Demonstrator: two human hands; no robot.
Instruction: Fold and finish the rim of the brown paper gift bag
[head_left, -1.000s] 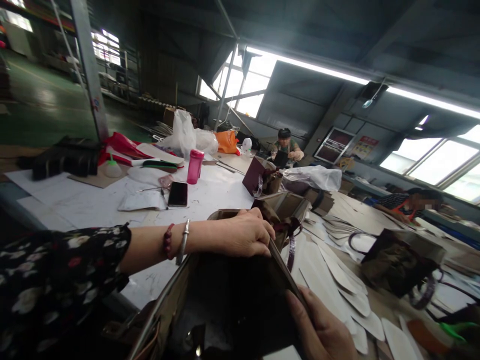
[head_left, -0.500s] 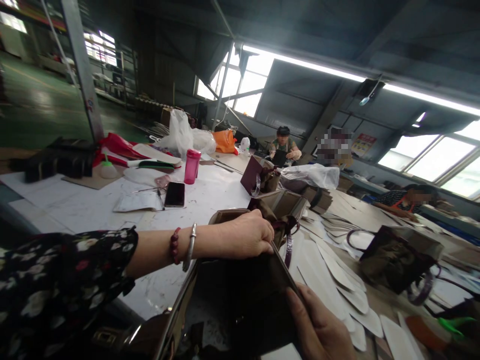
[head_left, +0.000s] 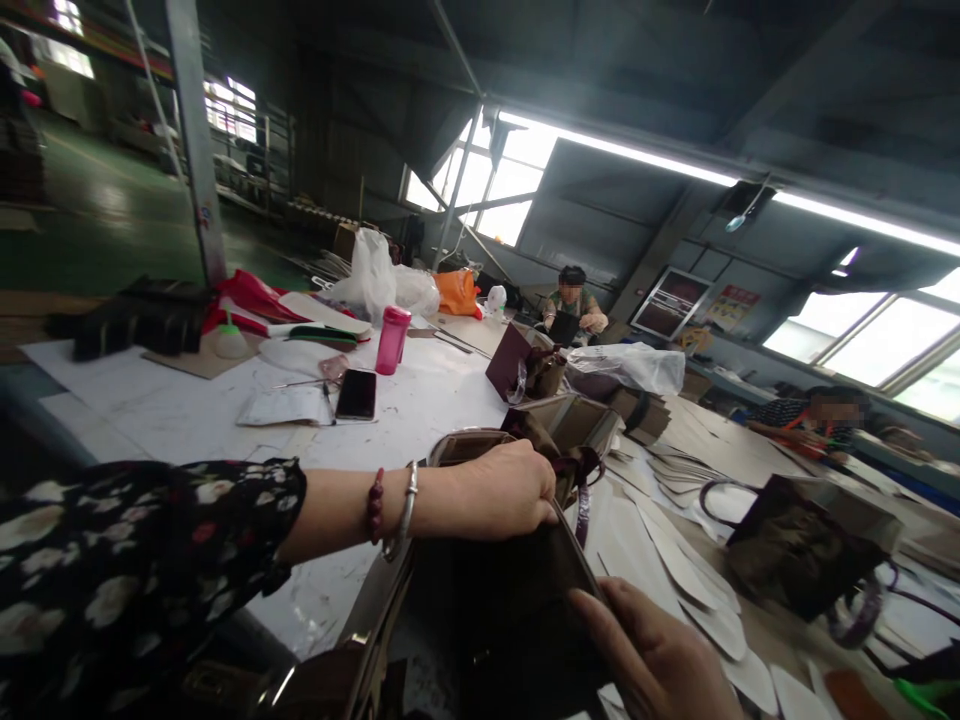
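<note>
A dark brown paper bag lies open in front of me on the work table. My left hand, with a bead bracelet and a metal bangle on the wrist, is closed over the bag's top edge. At the lower right my right hand presses its fingers against the bag's right side panel, gripping it. Dark ribbon handles hang just past my left hand.
A black phone, a pink bottle, papers and plastic sacks lie at the far left of the table. More brown bags and a fan of white card sheets lie to the right. Two other people sit at the far side.
My left arm has slid slightly right and lower with the bag. The right hand has shifted lower on the panel. The view has tilted a little.
</note>
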